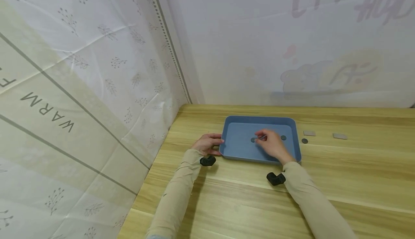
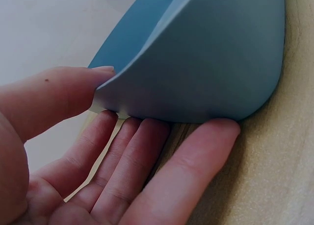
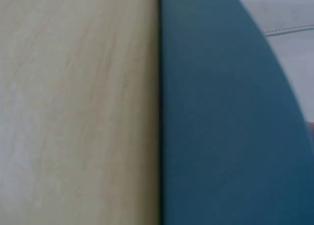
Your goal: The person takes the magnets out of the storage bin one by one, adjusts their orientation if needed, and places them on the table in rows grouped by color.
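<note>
A shallow blue tray (image 1: pixel 240 156) lies on the wooden table. In the head view my left hand (image 1: pixel 207 143) holds its left end. The left wrist view shows one fingertip of the left hand (image 2: pixel 98 176) over the tray rim (image 2: pixel 132 63), the other fingertips against the outer wall. My right hand (image 1: pixel 272 144) reaches over the front wall, thumb and forefinger bent and apart beside a small dark disc (image 1: pixel 253 140) on the tray floor; whether they touch it is unclear. Another dark disc (image 1: pixel 283 138) lies right of that hand. In the right wrist view the tray wall (image 3: pixel 221 117) hides the fingers.
Right of the tray, a dark disc (image 1: pixel 304 141) and two flat grey rectangular pieces, one nearer (image 1: pixel 309 133) and one farther (image 1: pixel 339 136), lie on the wooden table (image 1: pixel 240 203). Printed cloth hangs behind (image 1: pixel 227 52) and at the left (image 1: pixel 97 70).
</note>
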### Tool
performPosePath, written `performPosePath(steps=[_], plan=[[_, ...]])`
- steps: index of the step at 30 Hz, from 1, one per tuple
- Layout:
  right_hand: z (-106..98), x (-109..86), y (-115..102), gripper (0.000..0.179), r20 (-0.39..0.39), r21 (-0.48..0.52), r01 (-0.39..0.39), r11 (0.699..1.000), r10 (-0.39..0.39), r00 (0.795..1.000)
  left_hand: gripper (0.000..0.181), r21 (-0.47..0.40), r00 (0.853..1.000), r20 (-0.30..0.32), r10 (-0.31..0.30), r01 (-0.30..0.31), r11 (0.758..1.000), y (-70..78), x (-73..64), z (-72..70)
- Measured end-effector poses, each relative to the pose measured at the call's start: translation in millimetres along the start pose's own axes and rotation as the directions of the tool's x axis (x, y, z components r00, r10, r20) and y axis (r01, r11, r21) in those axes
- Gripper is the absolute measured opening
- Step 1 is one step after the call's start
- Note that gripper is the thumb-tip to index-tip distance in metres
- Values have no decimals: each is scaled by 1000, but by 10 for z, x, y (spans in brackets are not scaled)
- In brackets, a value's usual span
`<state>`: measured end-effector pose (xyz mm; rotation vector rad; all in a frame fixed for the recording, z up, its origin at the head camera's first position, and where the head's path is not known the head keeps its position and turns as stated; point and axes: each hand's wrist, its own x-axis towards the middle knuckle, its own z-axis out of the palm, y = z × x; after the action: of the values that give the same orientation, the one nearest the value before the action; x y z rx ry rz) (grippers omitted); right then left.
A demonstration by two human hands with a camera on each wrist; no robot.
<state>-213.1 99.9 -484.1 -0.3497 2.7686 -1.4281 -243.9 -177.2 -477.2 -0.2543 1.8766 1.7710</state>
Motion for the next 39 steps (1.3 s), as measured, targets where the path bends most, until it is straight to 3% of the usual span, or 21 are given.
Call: performPosePath(steps=[4, 12, 20, 39], plan=[[62, 28, 49, 30, 11, -46, 27, 999, -27, 1000, 46, 4, 1000, 8, -2, 2, 1000, 1, 10, 10], [106, 52, 123, 28, 25, -53, 2, 999, 0, 1000, 46, 7, 1000, 2, -6, 6, 1000, 13, 16, 16], [148, 63, 147, 30, 46, -104, 50, 993, -45, 998, 45, 7, 1000, 1, 1, -1, 1000, 2, 2, 8], [152, 56, 108, 28, 61, -96, 56, 994, -50, 997, 45, 19, 1000, 6, 10, -10, 1000, 2, -32, -2]])
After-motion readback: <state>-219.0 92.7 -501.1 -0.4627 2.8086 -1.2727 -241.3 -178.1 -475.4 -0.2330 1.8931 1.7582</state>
